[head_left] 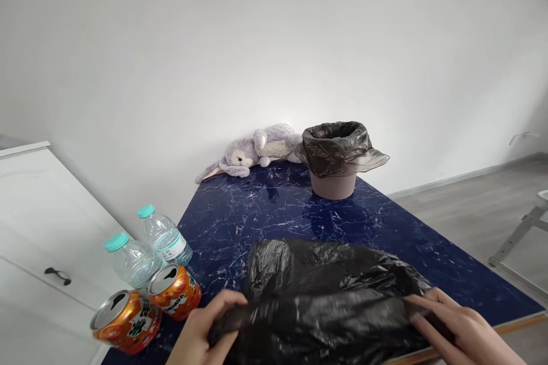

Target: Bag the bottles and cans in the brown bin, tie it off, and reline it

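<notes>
A black plastic garbage bag (325, 296) lies spread over the near part of the table, its near edge lifted and folded. My left hand (209, 325) pinches the left end of that edge between thumb and fingers. At the right end, my right hand (449, 319) grips the same edge, its fingers closed on the plastic. The bag's lower part runs out of the picture at the bottom.
Two orange soda cans (177, 293) and two water bottles (169, 239) stand at the left edge of the blue marbled table (222, 228). At the back are a plush rabbit (257, 151) on its side and a bin (334, 186) lined with a dark bag.
</notes>
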Tool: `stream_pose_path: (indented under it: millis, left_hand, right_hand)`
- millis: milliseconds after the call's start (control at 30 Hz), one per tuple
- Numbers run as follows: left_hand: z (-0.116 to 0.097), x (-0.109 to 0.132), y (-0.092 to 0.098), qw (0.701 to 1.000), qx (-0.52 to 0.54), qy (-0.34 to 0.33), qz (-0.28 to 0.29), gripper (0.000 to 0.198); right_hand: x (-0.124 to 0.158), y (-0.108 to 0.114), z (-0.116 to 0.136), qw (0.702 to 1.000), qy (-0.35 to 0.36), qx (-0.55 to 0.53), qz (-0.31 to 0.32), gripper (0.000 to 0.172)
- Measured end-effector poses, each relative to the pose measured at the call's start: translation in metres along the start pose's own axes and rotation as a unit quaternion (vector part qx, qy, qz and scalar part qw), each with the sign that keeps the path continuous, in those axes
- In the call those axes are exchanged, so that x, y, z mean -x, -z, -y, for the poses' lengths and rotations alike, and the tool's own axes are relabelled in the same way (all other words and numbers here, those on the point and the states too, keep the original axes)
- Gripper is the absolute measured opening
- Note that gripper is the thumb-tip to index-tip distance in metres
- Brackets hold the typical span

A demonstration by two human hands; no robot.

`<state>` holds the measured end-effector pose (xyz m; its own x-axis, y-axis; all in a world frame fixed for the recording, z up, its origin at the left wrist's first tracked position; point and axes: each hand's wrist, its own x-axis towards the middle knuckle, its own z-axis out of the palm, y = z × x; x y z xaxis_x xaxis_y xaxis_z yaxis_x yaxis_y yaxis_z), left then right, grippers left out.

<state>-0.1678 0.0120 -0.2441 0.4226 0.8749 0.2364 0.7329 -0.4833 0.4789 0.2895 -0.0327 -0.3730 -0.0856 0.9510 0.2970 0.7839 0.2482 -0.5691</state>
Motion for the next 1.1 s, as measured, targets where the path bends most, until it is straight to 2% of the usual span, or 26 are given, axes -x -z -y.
stream_pose_path:
  millis: [33, 100, 167, 200, 233, 267, 300, 367, 433, 500, 600, 667, 733, 767, 800, 833, 900, 933, 1000, 1100]
  left_hand:
    - [-0.004, -0.010, 0.001, 1.000, 0.008, 0.013, -0.022, 0.024]
    - [-0.016, -0.030, 0.002, 0.993, -0.021, 0.024, -0.111, 0.033]
    - [-0.032, -0.045, -0.001, 0.969, -0.095, -0.028, -0.224, 0.047]
    - [-0.041, -0.050, -0.004, 0.953, -0.122, -0.075, -0.266, 0.051]
    - [-0.051, -0.054, -0.009, 0.942, -0.136, -0.130, -0.276, 0.054]
    - [-0.061, -0.056, -0.015, 0.940, -0.135, -0.182, -0.254, 0.057]
    - [-0.071, -0.057, -0.022, 0.946, -0.128, -0.223, -0.199, 0.057]
    - [-0.085, -0.061, -0.038, 0.953, -0.127, -0.271, -0.049, 0.052]
    - [-0.091, -0.069, -0.055, 0.949, -0.129, -0.275, 0.085, 0.053]
    - [-0.086, -0.080, -0.069, 0.952, -0.117, -0.244, 0.145, 0.065]
    - [-0.072, -0.100, -0.084, 0.960, -0.090, -0.198, 0.176, 0.069]
    - [-0.064, -0.110, -0.090, 0.962, -0.079, -0.179, 0.192, 0.066]
    - [-0.060, -0.117, -0.096, 0.962, -0.074, -0.167, 0.201, 0.062]
    - [-0.059, -0.119, -0.099, 0.963, -0.074, -0.164, 0.202, 0.061]
    - [-0.058, -0.121, -0.103, 0.964, -0.075, -0.161, 0.199, 0.061]
    - [-0.058, -0.122, -0.107, 0.964, -0.077, -0.160, 0.196, 0.062]
    - [-0.057, -0.125, -0.116, 0.966, -0.082, -0.162, 0.186, 0.063]
    - [-0.056, -0.126, -0.121, 0.966, -0.085, -0.163, 0.183, 0.064]
    - [-0.053, -0.128, -0.127, 0.965, -0.087, -0.162, 0.186, 0.065]
    - [-0.046, -0.129, -0.128, 0.969, -0.079, -0.137, 0.187, 0.066]
  right_hand:
    - [-0.008, 0.001, 0.005, 1.000, -0.027, -0.005, -0.011, 0.038]
    - [-0.023, -0.001, 0.014, 0.996, -0.077, -0.016, -0.029, 0.046]
    - [-0.037, -0.007, 0.018, 0.994, -0.103, -0.019, -0.027, 0.053]
    - [-0.044, -0.009, 0.018, 0.994, -0.108, -0.015, -0.018, 0.053]
    - [-0.050, -0.012, 0.017, 0.994, -0.108, -0.009, -0.004, 0.052]
    - [-0.055, -0.014, 0.015, 0.994, -0.107, -0.001, 0.010, 0.051]
    - [-0.061, -0.015, 0.013, 0.994, -0.106, 0.005, 0.023, 0.049]
    - [-0.070, -0.016, 0.007, 0.993, -0.108, 0.013, 0.040, 0.047]
    - [-0.078, -0.016, 0.002, 0.993, -0.109, 0.017, 0.046, 0.046]
    - [-0.085, -0.015, -0.002, 0.992, -0.112, 0.022, 0.053, 0.045]
    - [-0.088, -0.013, -0.001, 0.990, -0.123, 0.036, 0.062, 0.045]
    - [-0.084, -0.010, 0.010, 0.987, -0.141, 0.055, 0.059, 0.045]
    - [-0.076, -0.009, 0.033, 0.986, -0.140, 0.091, 0.009, 0.047]
    - [-0.072, -0.009, 0.048, 0.984, -0.121, 0.120, -0.050, 0.047]
    - [-0.068, -0.010, 0.064, 0.978, -0.069, 0.147, -0.128, 0.048]
    - [-0.065, -0.012, 0.080, 0.970, 0.003, 0.168, -0.178, 0.048]
    - [-0.061, -0.022, 0.106, 0.943, 0.122, 0.219, -0.219, 0.050]
    - [-0.061, -0.030, 0.114, 0.932, 0.164, 0.241, -0.217, 0.055]
    - [-0.064, -0.047, 0.117, 0.922, 0.200, 0.269, -0.194, 0.063]
    - [-0.070, -0.070, 0.092, 0.934, 0.168, 0.269, -0.163, 0.067]
